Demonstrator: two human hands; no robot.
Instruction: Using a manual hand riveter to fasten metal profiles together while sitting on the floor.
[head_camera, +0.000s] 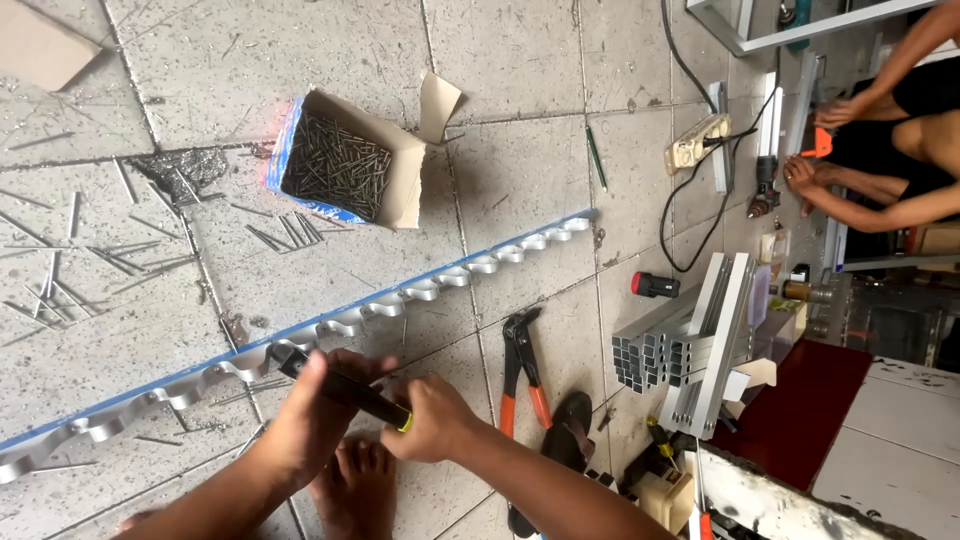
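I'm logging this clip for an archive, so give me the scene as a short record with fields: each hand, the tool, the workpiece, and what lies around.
left hand: grips the tool's shaft near its head
right hand: grips the tool's handle end
tool: black hand tool with a yellow band, head at the strip
workpiece: long scalloped metal strip with a blue edge, lying on the tiled floor
nearby: open cardboard box of nails; orange-handled snips; bundle of metal channels
others: another person's hands at upper right

Grey tiled floor (520, 150), daylit
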